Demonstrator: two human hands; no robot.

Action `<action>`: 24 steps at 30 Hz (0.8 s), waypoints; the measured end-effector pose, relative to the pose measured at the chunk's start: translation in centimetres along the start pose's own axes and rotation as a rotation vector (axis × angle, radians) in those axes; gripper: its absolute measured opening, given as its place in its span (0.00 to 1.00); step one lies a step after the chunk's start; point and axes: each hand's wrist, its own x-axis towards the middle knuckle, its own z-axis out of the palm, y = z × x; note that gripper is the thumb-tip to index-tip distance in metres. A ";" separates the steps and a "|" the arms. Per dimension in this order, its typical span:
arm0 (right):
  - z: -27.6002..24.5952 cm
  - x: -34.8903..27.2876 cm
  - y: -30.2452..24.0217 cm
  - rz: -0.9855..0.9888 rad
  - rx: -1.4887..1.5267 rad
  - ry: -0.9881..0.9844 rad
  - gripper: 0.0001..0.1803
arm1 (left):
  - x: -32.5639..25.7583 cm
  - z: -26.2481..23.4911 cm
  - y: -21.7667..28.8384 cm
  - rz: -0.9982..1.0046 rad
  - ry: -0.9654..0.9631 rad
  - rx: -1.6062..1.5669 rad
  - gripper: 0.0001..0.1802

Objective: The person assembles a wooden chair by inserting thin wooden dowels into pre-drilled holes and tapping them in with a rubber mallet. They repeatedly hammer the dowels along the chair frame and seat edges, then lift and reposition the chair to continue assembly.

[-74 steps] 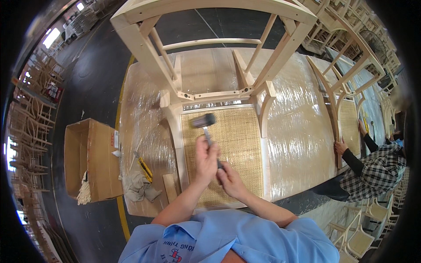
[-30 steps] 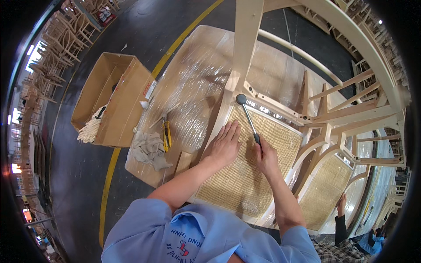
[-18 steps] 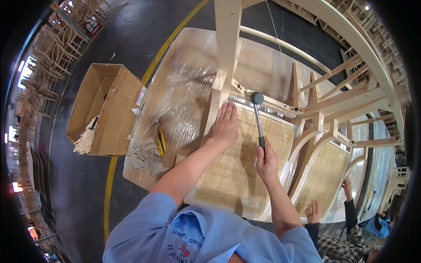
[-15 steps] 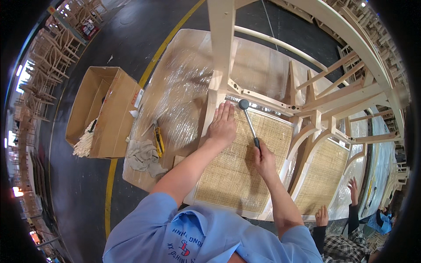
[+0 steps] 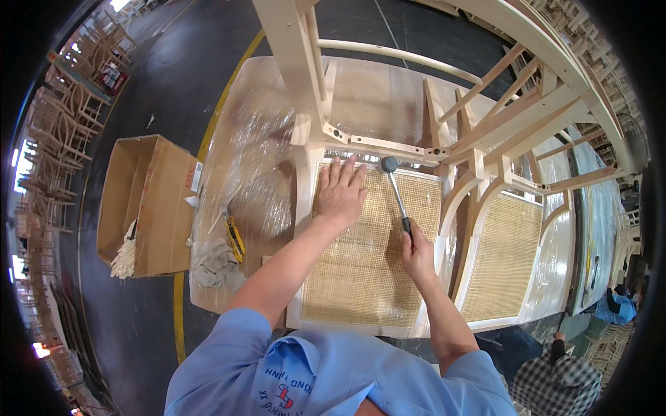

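A pale wooden chair frame (image 5: 388, 90) is seen from above, lying on a plastic-wrapped workbench (image 5: 243, 152) that fills the middle of the view. Its woven cane seat panel (image 5: 368, 256) is spread at the centre, and a second cane panel (image 5: 503, 256) is set at three o'clock from it. The left hand (image 5: 341, 191) is pressed flat on the cane near the panel's upper left corner, fingers spread open. The right hand (image 5: 416, 253) is closed around the dark grip of a hammer (image 5: 395, 197), whose round head is rested at twelve o'clock, on the top edge of the panel where cane meets frame. Judged from this, light, square taps along that edge would serve best, with the flat hand kept clear of the head and the cane held taut. At nine o'clock, a grey rag (image 5: 215, 263) and a yellow-handled cutter (image 5: 236, 239) are left on the bench, and an open cardboard box (image 5: 146, 204) is stood on the dark floor (image 5: 139, 83), which is crossed by a yellow line. Stacked chairs (image 5: 66, 125) are ranged along the far left, and another person in a checked shirt (image 5: 555, 381) is seen at five o'clock.
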 end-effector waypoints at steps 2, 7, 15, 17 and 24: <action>-0.6 0.2 -0.4 0.068 0.007 -0.041 0.21 | 0.4 0.5 -0.1 0.023 -0.008 0.023 0.33; -0.8 -1.1 0.6 0.026 0.029 0.071 0.22 | 0.8 1.3 1.0 0.049 -0.037 0.023 0.34; -1.8 -1.9 1.8 0.077 0.032 0.163 0.22 | 2.7 1.4 2.5 0.166 -0.094 0.017 0.35; -2.9 -1.2 1.5 0.183 -0.034 0.031 0.23 | 2.8 1.5 2.2 0.170 -0.074 0.045 0.35; -3.1 -1.7 1.5 0.251 -0.044 0.002 0.23 | 2.8 1.7 2.5 0.162 -0.123 0.087 0.36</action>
